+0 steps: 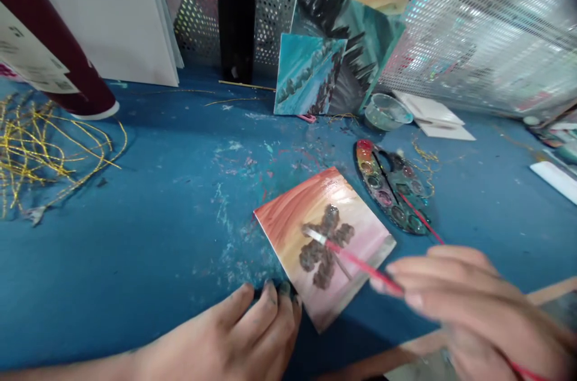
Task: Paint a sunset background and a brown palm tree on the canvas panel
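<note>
A small square painting with an orange-to-pink background lies tilted on the blue table. Dark brown, leaf-like blotches and a thin stem are painted on it. My right hand grips a red-handled paintbrush, whose tip touches or hovers just above the brown paint. My left hand rests on the table with bent fingers against the painting's lower left edge, holding nothing. Right of the painting is an oval paint palette with several wells of colour. A second brush with a dark tip lies across it.
A tub of murky water and white panels stand behind the palette. Finished-looking paintings and a black phone lean on a perforated metal screen. Gold cord and a maroon tube are at left.
</note>
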`<state>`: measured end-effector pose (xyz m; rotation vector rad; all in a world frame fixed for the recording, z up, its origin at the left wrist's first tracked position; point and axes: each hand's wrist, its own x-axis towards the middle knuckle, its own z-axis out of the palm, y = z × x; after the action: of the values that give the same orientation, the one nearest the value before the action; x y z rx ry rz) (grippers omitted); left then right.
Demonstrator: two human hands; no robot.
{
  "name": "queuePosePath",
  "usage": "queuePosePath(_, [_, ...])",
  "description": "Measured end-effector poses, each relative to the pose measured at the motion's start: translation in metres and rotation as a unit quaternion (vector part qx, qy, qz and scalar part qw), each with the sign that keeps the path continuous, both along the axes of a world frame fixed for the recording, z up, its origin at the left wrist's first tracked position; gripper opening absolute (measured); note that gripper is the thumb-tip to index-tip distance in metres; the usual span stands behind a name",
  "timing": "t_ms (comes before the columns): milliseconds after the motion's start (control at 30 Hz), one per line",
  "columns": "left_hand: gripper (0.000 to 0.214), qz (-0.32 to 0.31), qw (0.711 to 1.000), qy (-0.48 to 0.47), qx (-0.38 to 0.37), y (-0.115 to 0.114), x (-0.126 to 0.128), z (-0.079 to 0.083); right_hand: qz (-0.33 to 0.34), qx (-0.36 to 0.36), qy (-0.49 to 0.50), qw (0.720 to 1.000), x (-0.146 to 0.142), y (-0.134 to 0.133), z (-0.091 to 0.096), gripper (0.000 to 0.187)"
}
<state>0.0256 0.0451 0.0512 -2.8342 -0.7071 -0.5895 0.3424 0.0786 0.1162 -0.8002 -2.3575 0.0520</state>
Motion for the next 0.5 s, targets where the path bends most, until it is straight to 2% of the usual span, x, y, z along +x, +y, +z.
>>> queuePosePath(133, [0.027, 0.004, 1.0, 0.003, -0.012, -0.003, -0.003, -0.002, -0.083, 0.076, -0.007, 0.994, 0.012, 0.028, -0.007, 0.025])
queuePosePath(233, [0.032, 0.005, 1.0, 0.018, -0.018, -0.003, -0.005, 0.001, -0.159, 0.13, -0.057, 0.977, 0.006, 0.05, -0.011, 0.019])
queuePosePath(300, [0.033, 0.003, 0.999, 0.025, -0.021, -0.003, -0.005, 0.002, -0.169, 0.139, -0.082, 0.972, -0.003, 0.057, -0.013, 0.014])
queuePosePath(367, [0.032, 0.001, 1.0, 0.024, -0.02, -0.003, -0.005, 0.001, -0.13, 0.123, -0.091, 0.98, -0.014, 0.054, -0.012, 0.013])
queuePosePath(500, [0.024, -0.001, 1.0, 0.016, -0.007, -0.003, -0.005, -0.001, 0.051, 0.027, -0.048, 0.997, -0.028, 0.027, -0.003, 0.018])
